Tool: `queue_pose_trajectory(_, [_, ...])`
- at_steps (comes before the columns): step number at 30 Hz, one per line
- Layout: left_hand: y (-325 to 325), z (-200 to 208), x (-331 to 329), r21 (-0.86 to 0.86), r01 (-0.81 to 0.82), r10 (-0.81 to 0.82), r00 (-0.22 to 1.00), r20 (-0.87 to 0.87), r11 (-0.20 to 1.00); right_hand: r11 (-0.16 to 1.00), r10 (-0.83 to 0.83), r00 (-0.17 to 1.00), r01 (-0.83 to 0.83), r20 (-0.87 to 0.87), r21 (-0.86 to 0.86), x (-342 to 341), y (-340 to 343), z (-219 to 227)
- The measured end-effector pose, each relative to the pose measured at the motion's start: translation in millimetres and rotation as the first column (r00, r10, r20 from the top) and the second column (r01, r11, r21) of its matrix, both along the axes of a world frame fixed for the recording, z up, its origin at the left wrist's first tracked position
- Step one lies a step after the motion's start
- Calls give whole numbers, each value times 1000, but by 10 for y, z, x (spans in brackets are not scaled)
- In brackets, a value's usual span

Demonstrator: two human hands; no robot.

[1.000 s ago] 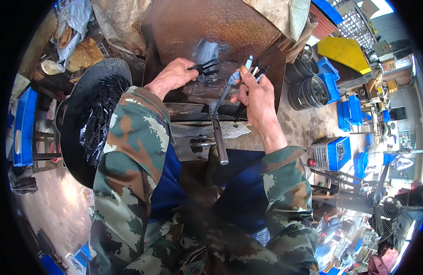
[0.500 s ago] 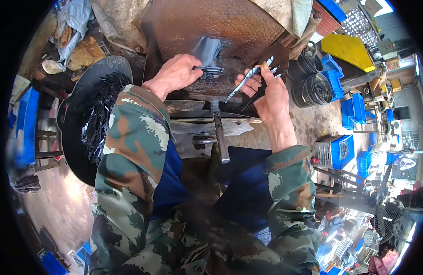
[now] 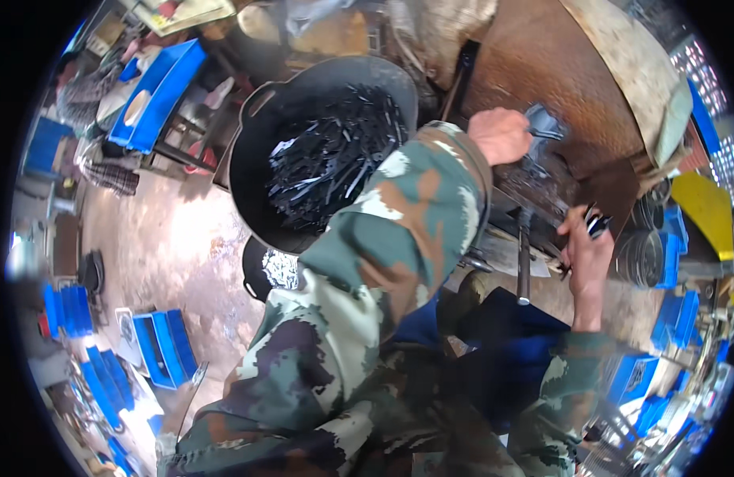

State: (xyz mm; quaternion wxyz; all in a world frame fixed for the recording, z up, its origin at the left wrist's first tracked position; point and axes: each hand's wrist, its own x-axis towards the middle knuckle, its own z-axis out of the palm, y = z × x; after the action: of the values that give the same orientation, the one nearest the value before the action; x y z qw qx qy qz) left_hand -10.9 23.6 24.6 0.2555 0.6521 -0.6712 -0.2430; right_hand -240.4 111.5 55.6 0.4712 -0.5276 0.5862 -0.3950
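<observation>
My left hand (image 3: 500,137) is closed around the ends of a few thin dark metal strips (image 3: 548,133). They stick out over the wet, dark work spot of a brown metal machine (image 3: 534,56). Nearer to me on the right, my right hand (image 3: 587,250) grips a bundle of dark metal strips (image 3: 598,222), whose shiny ends poke out past the fingers. Between and below the hands, a round metal bar (image 3: 524,270) juts toward me from the machine. Left of my left forearm stands a big black tub (image 3: 252,171) with many loose dark metal strips (image 3: 331,163) inside.
A smaller black bucket (image 3: 254,266) with bright, pale pieces sits below the tub. Blue crates (image 3: 164,346) stand on the floor at left. Dark buckets (image 3: 641,258) and a yellow panel (image 3: 702,215) are at right. At upper left, a person (image 3: 93,99) is by a blue bin (image 3: 156,91).
The view has swung left, so the machine and hands appear farther right and the tub shows whole. My right fingers have closed more around their bundle. The left hand still holds its strips.
</observation>
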Motion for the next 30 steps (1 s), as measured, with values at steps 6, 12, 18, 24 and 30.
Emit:
queue_pose_trajectory(6, [21,28,-4,39,-60,64,994,-92,997,770,411,735,-597,-540,-225,46,342,-147])
queue_pose_trajectory(12, [-6,-44,-6,38,-49,53,991,-124,998,737,413,702,-632,-581,-240,80,492,-247])
queue_pose_trajectory(18, [0,-16,-24,-16,-114,107,965,-239,993,709,420,696,-652,-583,-269,59,404,-291])
queue_pose_trajectory(24, [-37,37,-198,-377,-217,107,951,-291,900,947,218,970,-238,-112,-215,167,177,-144])
queue_pose_trajectory(30, [-14,131,-354,-412,-331,50,826,-561,849,960,0,998,-17,-61,-281,419,-306,74])
